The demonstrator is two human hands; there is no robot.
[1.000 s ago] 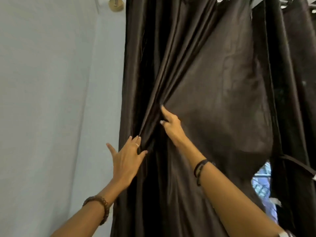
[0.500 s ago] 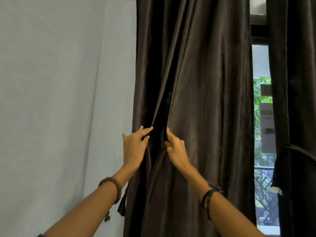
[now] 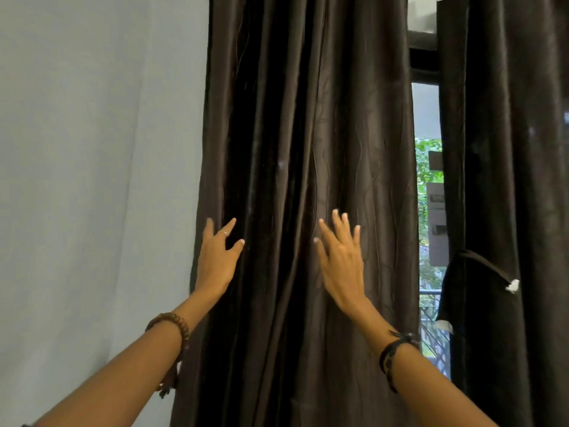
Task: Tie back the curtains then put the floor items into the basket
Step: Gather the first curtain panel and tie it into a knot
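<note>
A pale blue-grey wall fills the left side of the view. Beside it hangs the dark brown curtain, gathered into long vertical folds and running from the top edge to the bottom. To its right a narrow strip of window shows green leaves and a railing outside. Past that gap hangs a second dark curtain, with a thin tie-back band slanting across it; a small white tuft sits at the band's lower end.

Both forearms reach up from the bottom of the frame toward the nearer curtain. The left hand lies at the curtain's left edge, next to the wall. Its grip is released: the fingers are stretched out and spread, nothing is pinched, and the palm looks to rest on the fabric, though motion blur makes the contact uncertain. The right hand is well apart from it, further right on the same panel. It too is splayed and flat toward the cloth, grasping nothing.

A beaded wooden bracelet circles the left wrist, and a dark cord bracelet the right. A thin ring sits on a finger of the left hand.
</note>
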